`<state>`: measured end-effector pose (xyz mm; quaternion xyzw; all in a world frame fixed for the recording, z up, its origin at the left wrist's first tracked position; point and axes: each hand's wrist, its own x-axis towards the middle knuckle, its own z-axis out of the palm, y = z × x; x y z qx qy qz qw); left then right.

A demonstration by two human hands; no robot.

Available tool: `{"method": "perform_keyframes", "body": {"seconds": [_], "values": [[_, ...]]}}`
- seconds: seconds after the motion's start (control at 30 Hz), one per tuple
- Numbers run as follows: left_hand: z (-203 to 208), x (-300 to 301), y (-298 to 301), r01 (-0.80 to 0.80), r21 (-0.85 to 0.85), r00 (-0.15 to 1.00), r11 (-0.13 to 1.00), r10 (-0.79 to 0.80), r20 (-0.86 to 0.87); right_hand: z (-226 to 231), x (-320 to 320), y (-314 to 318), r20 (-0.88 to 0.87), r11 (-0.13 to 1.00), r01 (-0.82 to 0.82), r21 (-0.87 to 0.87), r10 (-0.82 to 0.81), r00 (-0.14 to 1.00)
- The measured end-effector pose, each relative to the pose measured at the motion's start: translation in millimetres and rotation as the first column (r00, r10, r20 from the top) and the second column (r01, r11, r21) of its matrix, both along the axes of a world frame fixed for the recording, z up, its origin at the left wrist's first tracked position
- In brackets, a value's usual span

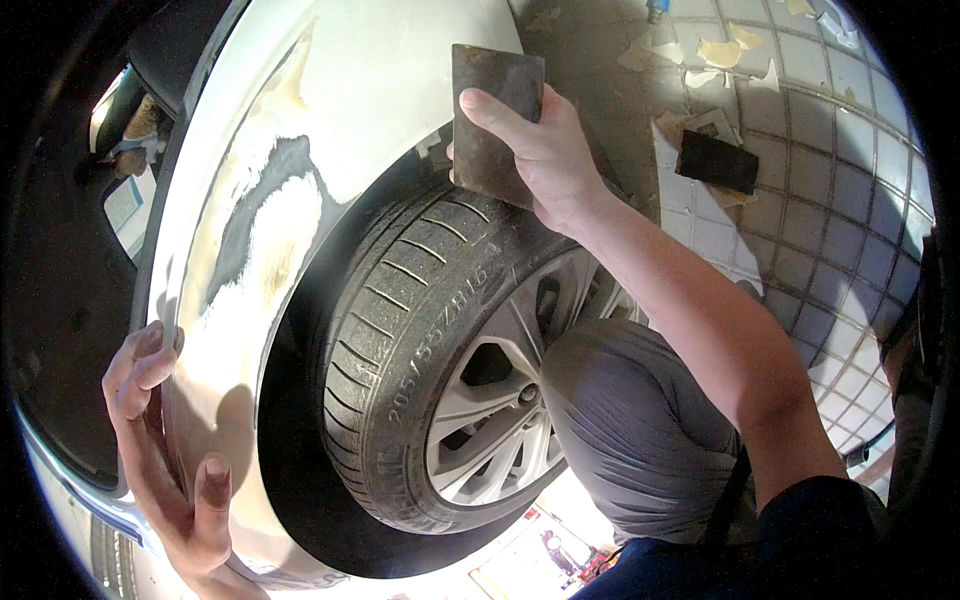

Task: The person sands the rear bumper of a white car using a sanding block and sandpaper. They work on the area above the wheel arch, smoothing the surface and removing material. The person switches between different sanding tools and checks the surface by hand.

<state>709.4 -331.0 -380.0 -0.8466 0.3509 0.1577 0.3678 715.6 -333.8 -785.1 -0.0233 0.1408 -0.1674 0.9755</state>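
Observation:
My right hand (562, 155) grips a dark, flat rectangular plate (485, 160), thumb across its face and fingers mostly hidden behind it. The plate is raised above the tire (400, 330), near the upper edge of the wheel arch. Along the left edge of the white car fender (390, 70), my left hand (160, 490) rests with its fingers bent over the rim and its thumb apart. A patch of grey, white and tan sanded layers (283, 215) runs down the fender between my hands.
A silver alloy wheel (490, 410) sits in the arch beside my grey-trousered knee (630, 420). On the tiled floor (800, 220) at right lie a black rectangular pad (717, 162) and several pale scraps (718, 52). The dark open engine bay (70, 330) is at far left.

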Motion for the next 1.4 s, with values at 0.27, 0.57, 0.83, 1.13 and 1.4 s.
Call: {"method": "perform_keyframes", "body": {"seconds": [0.27, 0.57, 0.83, 1.13, 1.4], "values": [[1.6, 0.0, 1.0, 0.016, 0.000, 1.000, 1.000, -0.016, -0.002, 2.6, -1.5, -3.4, 0.002, 0.995, -0.062, 0.077, 0.062, 0.998], [-3.6, -3.0, -1.0, -0.011, -0.028, 1.000, 1.000, 0.012, 0.011, -1.6, -1.6, -3.7, 0.042, 0.993, -0.077, 0.085, 0.074, 0.996], [-2.9, -2.5, -1.2, -0.001, -0.032, 1.000, 0.999, 0.002, 0.027, -0.8, -2.4, -5.8, 0.042, 0.993, -0.096, 0.075, 0.093, 0.995], [-7.0, -3.2, -0.2, -0.050, -0.117, 0.999, 0.992, 0.048, -0.025, -1.3, 0.8, 2.0, -0.026, 0.995, -0.060, 0.080, 0.062, 0.998], [-7.4, -2.8, -3.4, -0.030, -0.114, 0.999, 0.993, 0.026, -0.032, -50.5, -19.0, -7.3, -0.027, 0.676, 0.061, 0.734, -0.061, 0.998]]}}
